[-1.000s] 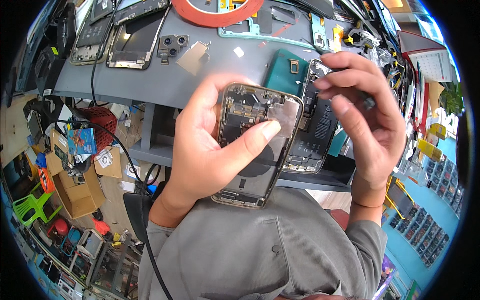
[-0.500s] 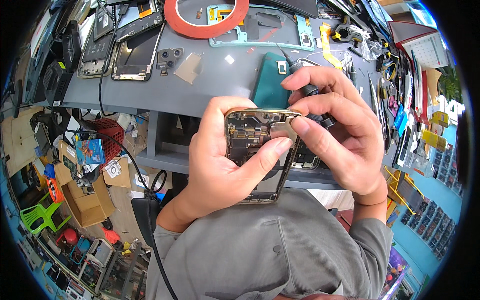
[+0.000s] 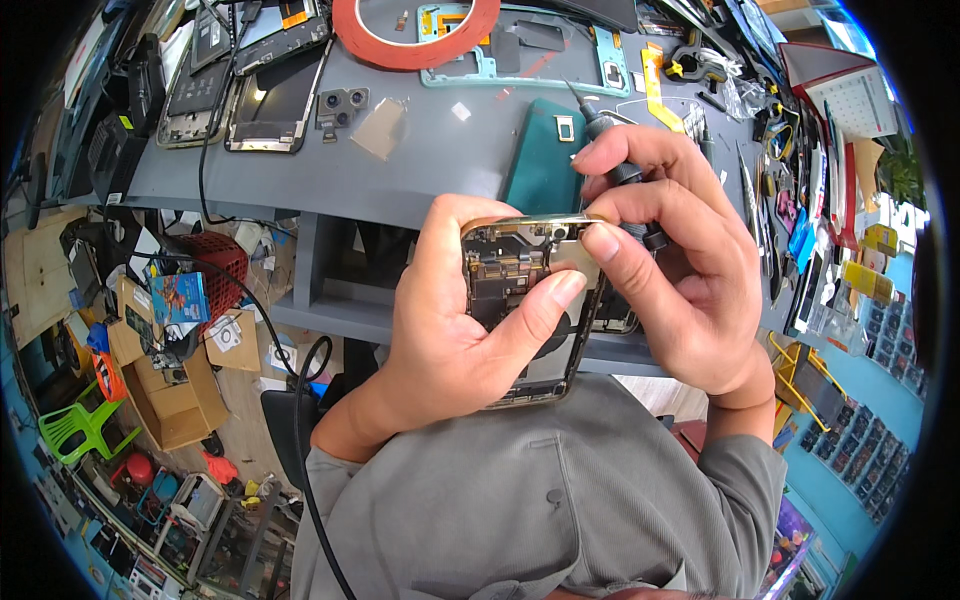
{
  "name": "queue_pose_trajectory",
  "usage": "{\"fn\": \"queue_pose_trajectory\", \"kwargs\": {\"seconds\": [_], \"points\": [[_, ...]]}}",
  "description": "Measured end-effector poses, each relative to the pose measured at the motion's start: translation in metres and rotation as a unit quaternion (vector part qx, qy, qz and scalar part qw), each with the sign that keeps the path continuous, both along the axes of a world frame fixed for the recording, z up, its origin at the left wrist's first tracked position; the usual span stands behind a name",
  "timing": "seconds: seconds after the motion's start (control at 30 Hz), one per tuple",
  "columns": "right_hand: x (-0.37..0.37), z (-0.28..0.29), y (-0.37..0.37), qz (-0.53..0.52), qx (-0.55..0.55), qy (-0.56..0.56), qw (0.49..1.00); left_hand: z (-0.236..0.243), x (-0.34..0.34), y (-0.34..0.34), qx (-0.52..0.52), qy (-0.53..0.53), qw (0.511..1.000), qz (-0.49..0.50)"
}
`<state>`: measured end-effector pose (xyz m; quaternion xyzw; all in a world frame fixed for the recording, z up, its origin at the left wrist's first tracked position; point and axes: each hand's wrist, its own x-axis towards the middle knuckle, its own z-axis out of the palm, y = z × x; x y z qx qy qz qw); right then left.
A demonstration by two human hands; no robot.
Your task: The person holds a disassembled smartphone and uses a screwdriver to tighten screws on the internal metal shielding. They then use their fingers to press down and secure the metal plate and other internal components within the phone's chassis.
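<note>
An opened phone [image 3: 545,375], its circuit board and inner metal parts bare, is held in front of my chest. My left hand [image 3: 450,320] is closed around its left side, the thumb lying across the inside. At the phone's top right corner, my right hand [image 3: 690,260] pinches with thumb and forefinger; whether a small part is between them is hidden. That same hand also keeps a dark screwdriver [image 3: 627,174] tucked among its fingers, its thin tip pointing up and away. Just beyond the phone, a green back panel [image 3: 545,155] lies on the grey bench, with a small card tray [image 3: 566,129] on it.
Red tape roll [image 3: 355,45], light blue phone frame [image 3: 520,82], a camera module [image 3: 342,108] and a clear film piece [image 3: 380,130] lie across the bench [image 3: 270,185]. Loose tools and clips crowd the right side. A black cable [image 3: 300,430] hangs down at my left.
The phone and my left hand have shifted slightly to the right. My right hand has moved a little left, its thumb and forefinger still at the phone's corner.
</note>
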<state>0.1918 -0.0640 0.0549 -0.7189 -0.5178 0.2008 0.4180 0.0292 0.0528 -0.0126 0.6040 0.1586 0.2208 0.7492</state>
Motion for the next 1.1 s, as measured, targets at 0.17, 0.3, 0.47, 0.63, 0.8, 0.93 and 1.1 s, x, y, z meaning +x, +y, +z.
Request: {"fn": "queue_pose_trajectory", "kwargs": {"seconds": [0.17, 0.3, 0.47, 0.63, 0.8, 0.93, 1.1], "points": [[0.004, 0.008, 0.001, 0.001, -0.016, 0.0, 1.0, -0.001, 0.003, -0.002, -0.061, -0.023, 0.998, 0.017], [0.007, 0.01, -0.002, 0.001, -0.009, 0.019, 1.0, 0.009, 0.008, -0.002, -0.157, -0.033, 0.987, 0.01], [0.011, 0.015, -0.008, 0.007, -0.012, 0.003, 1.0, 0.011, 0.006, -0.002, -0.223, -0.053, 0.973, -0.008], [0.012, 0.015, -0.01, -0.008, 0.001, -0.006, 1.0, 0.011, 0.007, -0.002, -0.176, -0.046, 0.983, -0.003], [0.03, 0.011, -0.016, -0.074, 0.12, 0.065, 0.988, 0.002, 0.01, 0.003, -0.194, -0.017, 0.981, 0.022], [0.056, 0.001, -0.012, -0.105, 0.235, 0.077, 0.963, -0.002, 0.009, 0.007, -0.217, 0.005, 0.975, 0.043], [0.075, -0.005, 0.002, -0.11, 0.232, 0.114, 0.96, -0.006, 0.009, 0.014, -0.167, -0.022, 0.985, 0.028]]}}
